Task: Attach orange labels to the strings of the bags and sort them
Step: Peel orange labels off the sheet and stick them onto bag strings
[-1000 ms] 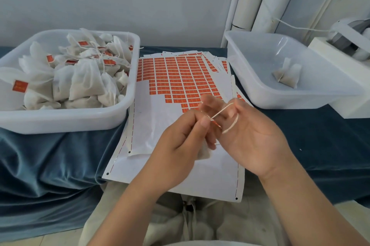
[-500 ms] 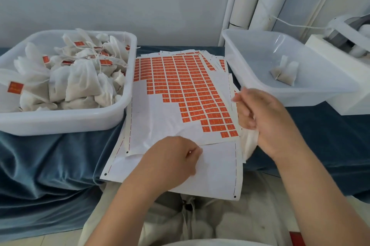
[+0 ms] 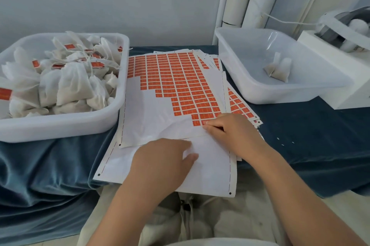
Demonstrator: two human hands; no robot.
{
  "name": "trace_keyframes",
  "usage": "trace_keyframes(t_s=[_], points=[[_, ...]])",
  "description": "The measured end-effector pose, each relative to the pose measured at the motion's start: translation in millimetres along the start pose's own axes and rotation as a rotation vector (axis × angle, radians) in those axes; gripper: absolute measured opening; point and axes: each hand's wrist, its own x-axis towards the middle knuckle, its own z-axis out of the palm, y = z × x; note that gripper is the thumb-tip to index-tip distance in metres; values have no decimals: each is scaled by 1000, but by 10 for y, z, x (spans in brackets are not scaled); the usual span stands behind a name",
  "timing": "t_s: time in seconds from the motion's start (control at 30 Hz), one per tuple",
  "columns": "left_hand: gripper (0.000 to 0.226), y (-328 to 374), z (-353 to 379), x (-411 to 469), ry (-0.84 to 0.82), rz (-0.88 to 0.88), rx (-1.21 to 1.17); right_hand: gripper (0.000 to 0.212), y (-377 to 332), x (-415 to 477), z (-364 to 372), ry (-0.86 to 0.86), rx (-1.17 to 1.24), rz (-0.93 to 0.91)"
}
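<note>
Head view of the labelling station. The right hand [image 3: 230,131] lies on the near right corner of the top label sheet [image 3: 160,117], its fingertips [image 3: 207,124] pinched at the lowest row of orange labels [image 3: 180,85]; whether a label is already lifted between them cannot be told. The left hand [image 3: 162,161] rests palm down, fingers loosely curled and grasping nothing visible, on the bare white lower sheet [image 3: 212,173] just nearer the person than the right grip. Beyond both hands the orange labels fill the far and right part of the top sheet, with more sheets [image 3: 238,103] fanned out beneath to the right. Well left of the left hand, a white bin [image 3: 66,123] holds a heap of white bags [image 3: 70,83], several with orange tags on their strings. Beyond and right of the right hand, a second white bin [image 3: 258,91] holds two bags [image 3: 279,68]. All rest on a worktop covered with blue cloth [image 3: 300,125].
</note>
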Motion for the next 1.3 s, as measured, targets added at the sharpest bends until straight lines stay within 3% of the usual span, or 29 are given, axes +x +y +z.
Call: trace_keyframes(t_s=[0.13,0.33,0.43,0.57,0.63,0.67,0.8,0.93,1.13,1.3], points=[[57,-61,76,40,-40,-2,19,35,32,18,-5,-49,-1,-26],[55,64,265,150,182,-105,-53,33,50,18,28,-19,33,-61],[44,79,264,235,274,-133,-483,35,52,15,19,-31,30,-68],[11,139,145,384,212,-358,-1450,31,12,18,7,-76,16,-46],[20,170,85,445,176,-432,-1820,28,-23,8,-27,-80,53,-42],[25,169,88,461,205,-442,-1859,30,-45,-6,-53,-36,97,-47],[25,183,183,358,291,-391,-1603,31,-190,-87,-136,266,203,-78],[22,176,270,223,326,-347,-1338,41,-308,-123,-72,234,140,-99],[18,178,316,190,350,-316,-1361,50,-373,-142,-68,221,-5,-129],[17,162,336,202,318,-336,-1393,38,-363,-164,-45,219,96,-133]])
